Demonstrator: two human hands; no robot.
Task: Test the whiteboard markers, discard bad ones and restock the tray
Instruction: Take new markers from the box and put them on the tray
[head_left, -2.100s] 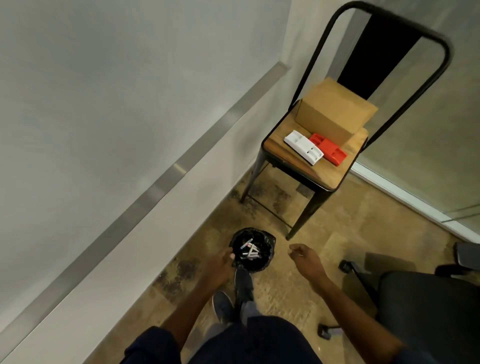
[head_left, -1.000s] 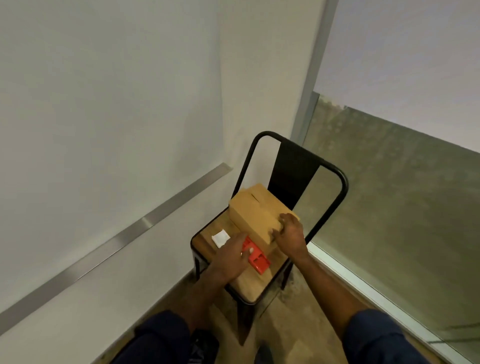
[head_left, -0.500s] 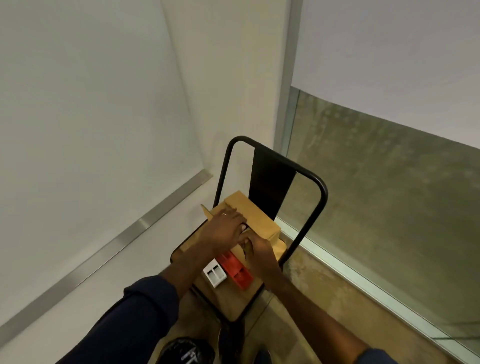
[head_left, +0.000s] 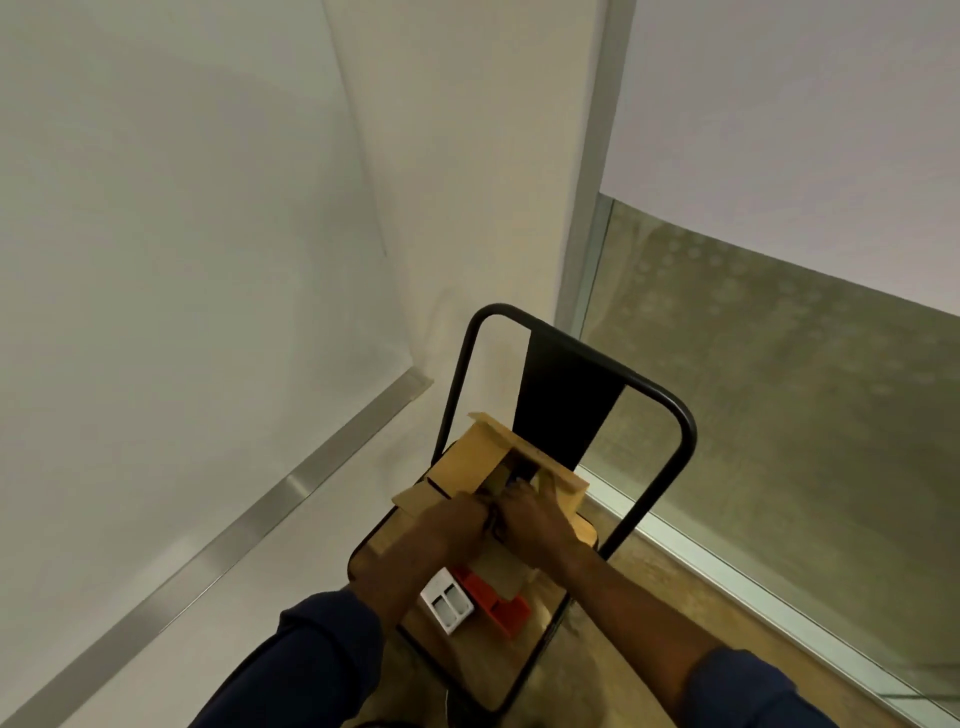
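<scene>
One cardboard box (head_left: 470, 460) sits on the wooden seat of a black metal chair (head_left: 670, 415), its flaps spread open. Both hands are at the box's opening: the left hand (head_left: 451, 519) and right hand (head_left: 530, 514) meet there, fingers curled, though what they grip cannot be told. Two trays lie on the seat in front of the box, one white tray (head_left: 447, 608) and one red tray (head_left: 496, 605), side by side and touching. No markers can be made out.
</scene>
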